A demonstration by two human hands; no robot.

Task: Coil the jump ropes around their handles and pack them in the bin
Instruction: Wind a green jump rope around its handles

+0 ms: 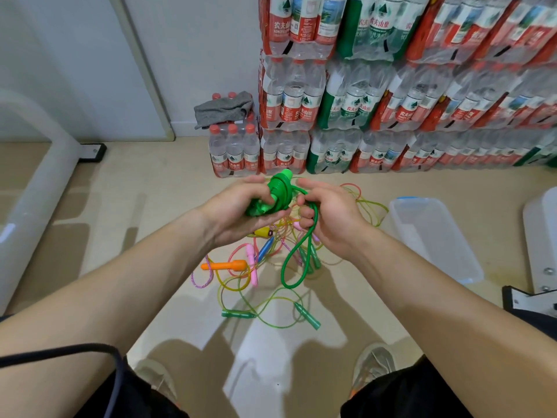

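Observation:
My left hand [238, 211] grips the green handles [278, 193] of a jump rope, held above the floor with several turns of green rope wound round them. My right hand [327, 217] pinches the loose green rope [297, 260], which hangs down in a loop. Below my hands a tangle of other jump ropes [265, 285] lies on the floor, with orange [224, 265], pink, blue, yellow and teal green handles. The clear plastic bin [434, 239] stands on the floor to the right; nothing shows inside it.
Shrink-wrapped packs of water bottles [391, 95] are stacked against the far wall, a grey cloth [223, 108] on one low pack. A white frame leg [33, 182] stands at left, a bin lid and metal base [539, 245] at right. My shoes show below.

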